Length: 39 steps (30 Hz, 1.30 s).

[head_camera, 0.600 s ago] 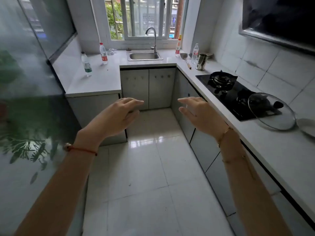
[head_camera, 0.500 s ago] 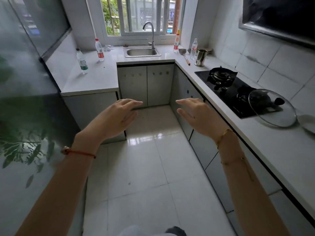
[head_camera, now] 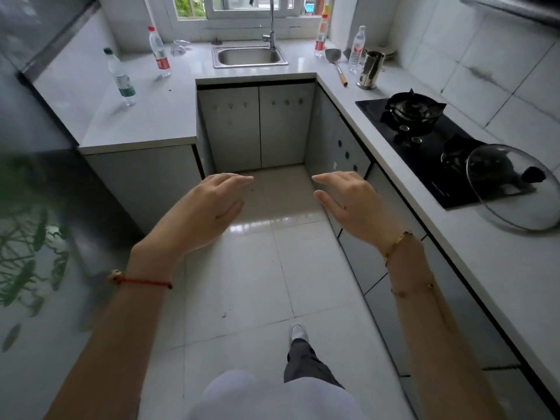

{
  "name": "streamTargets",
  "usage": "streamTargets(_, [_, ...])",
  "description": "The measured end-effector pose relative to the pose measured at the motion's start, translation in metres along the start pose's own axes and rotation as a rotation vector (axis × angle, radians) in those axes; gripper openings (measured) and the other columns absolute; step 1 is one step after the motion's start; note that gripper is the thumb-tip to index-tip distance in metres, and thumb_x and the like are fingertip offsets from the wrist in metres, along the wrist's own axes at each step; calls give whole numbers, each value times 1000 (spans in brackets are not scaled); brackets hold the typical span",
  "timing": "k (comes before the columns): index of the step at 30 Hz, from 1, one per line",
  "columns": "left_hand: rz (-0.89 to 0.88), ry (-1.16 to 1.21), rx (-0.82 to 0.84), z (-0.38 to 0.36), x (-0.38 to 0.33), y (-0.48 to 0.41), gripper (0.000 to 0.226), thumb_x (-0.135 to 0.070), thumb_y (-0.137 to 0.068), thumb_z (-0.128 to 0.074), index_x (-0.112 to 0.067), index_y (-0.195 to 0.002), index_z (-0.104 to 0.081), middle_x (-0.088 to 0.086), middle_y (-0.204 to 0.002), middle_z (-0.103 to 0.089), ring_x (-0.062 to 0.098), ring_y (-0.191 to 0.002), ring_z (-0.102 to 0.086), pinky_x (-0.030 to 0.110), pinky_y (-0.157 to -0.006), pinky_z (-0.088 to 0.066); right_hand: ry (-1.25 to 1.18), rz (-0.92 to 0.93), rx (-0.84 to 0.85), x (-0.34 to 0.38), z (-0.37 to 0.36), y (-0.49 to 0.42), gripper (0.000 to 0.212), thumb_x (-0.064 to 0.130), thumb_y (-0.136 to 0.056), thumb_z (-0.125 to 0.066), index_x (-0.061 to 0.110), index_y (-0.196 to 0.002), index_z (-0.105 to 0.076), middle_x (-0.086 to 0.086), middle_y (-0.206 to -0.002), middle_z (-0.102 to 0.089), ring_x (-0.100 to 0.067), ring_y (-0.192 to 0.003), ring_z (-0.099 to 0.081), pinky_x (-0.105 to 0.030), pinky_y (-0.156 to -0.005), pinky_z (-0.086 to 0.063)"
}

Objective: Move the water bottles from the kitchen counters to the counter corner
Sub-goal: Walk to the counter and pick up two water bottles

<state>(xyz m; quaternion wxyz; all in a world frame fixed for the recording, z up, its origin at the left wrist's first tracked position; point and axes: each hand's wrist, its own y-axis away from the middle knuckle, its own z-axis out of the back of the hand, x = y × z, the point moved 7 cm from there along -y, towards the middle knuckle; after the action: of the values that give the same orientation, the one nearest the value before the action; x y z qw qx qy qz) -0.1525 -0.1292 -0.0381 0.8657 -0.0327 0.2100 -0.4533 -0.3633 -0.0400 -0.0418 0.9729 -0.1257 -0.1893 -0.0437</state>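
Several water bottles stand on the U-shaped counter (head_camera: 157, 116). A green-labelled bottle (head_camera: 120, 77) and a red-labelled bottle (head_camera: 159, 52) are on the left arm. Another red-labelled bottle (head_camera: 321, 37) stands right of the sink, and a clear bottle (head_camera: 357, 49) is in the far right corner. My left hand (head_camera: 209, 207) and my right hand (head_camera: 351, 201) hover over the floor in the aisle, palms down, fingers apart, holding nothing, well short of every bottle.
A steel sink (head_camera: 249, 56) with a tap sits under the window. A spatula (head_camera: 337, 64) and a steel cup (head_camera: 370, 70) lie near the right corner. A black gas hob (head_camera: 424, 140) and a glass lid (head_camera: 512, 189) occupy the right counter. A dark glossy fridge (head_camera: 36, 207) stands at left.
The view has moved forward into the aisle and tilted down; counters and bottles appear nearer, and my leg and foot have come into view. Both hands keep the same open pose.
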Motion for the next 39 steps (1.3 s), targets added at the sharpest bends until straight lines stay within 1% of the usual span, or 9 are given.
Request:
streamTargets(7, [56, -19, 22, -26, 2, -77, 45, -26, -97, -46, -21, -141, -41, 1, -139, -50, 14, -129, -44, 18, -103, -29, -3, 11, 32, -61, 8, -61, 36, 32, -98, -42, 15, -127, -54, -2, -123, -62, -20, -121, -50, -41, -101, -42])
streamTargets(11, [108, -16, 1, -36, 11, -116, 45, -29, -97, -46, -22, -141, -41, 0, -139, -50, 13, -129, -44, 19, -103, -29, 5, 44, 43, -93, 13, -98, 35, 32, -98, -42, 16, -127, -54, -2, -123, -62, -19, -120, -51, -39, -101, -42])
streamTargets(16, [189, 19, -18, -47, 27, -152, 46, -33, -96, -44, -27, -141, -40, -3, -139, -49, 11, -130, -42, 27, -107, -35, -3, 79, 109, -123, -1, -140, 36, 32, -98, -41, 16, -128, -53, -1, -124, -62, -18, -120, -50, -40, -101, -43])
streamTargets(20, [254, 36, -24, -51, 44, -169, 46, -33, -95, -44, -25, -141, -41, -4, -139, -48, 10, -130, -42, 25, -106, -33, -29, 99, 144, -137, -17, -172, 35, 33, -98, -42, 18, -127, -53, 0, -125, -62, -19, -120, -50, -41, -100, -43])
streamTargets(25, [329, 49, -16, -58, 82, -192, 46, -31, -94, -45, -24, -140, -43, -1, -138, -50, 12, -129, -43, 31, -105, -39, -48, 112, 202, -150, -45, -220, 35, 33, -98, -41, 18, -127, -52, 0, -125, -61, -21, -121, -49, -44, -98, -44])
streamTargets(28, [362, 64, -24, -62, 108, -213, 45, -28, -95, -47, -23, -139, -45, -2, -137, -50, 12, -129, -43, 27, -105, -36, -54, 119, 223, -157, -61, -256, 35, 32, -97, -42, 17, -127, -53, -1, -125, -61, -22, -120, -49, -44, -97, -45])
streamTargets(31, [394, 77, -21, -66, 138, -236, 45, -29, -95, -47, -26, -139, -44, -4, -138, -50, 10, -131, -40, 29, -107, -35, -62, 125, 230, -163, -76, -295, 34, 30, -97, -43, 16, -126, -53, -1, -125, -61, -22, -120, -50, -43, -97, -45])
streamTargets(35, [430, 86, -11, -65, 183, -273, 44, -30, -96, -47, -26, -140, -43, -5, -140, -48, 8, -132, -38, 21, -105, -29, -66, 126, 262, -166, -91, -354, 34, 31, -97, -43, 16, -126, -54, -1, -124, -61, -23, -120, -50, -42, -97, -44])
streamTargets(39, [432, 103, -18, -53, 225, -317, 44, -32, -96, -46, -28, -139, -43, -8, -140, -48, 6, -132, -38, 23, -107, -31, -72, 139, 250, -162, -98, -421, 34, 33, -97, -42, 17, -126, -54, 1, -125, -61, -21, -120, -49, -41, -98, -43])
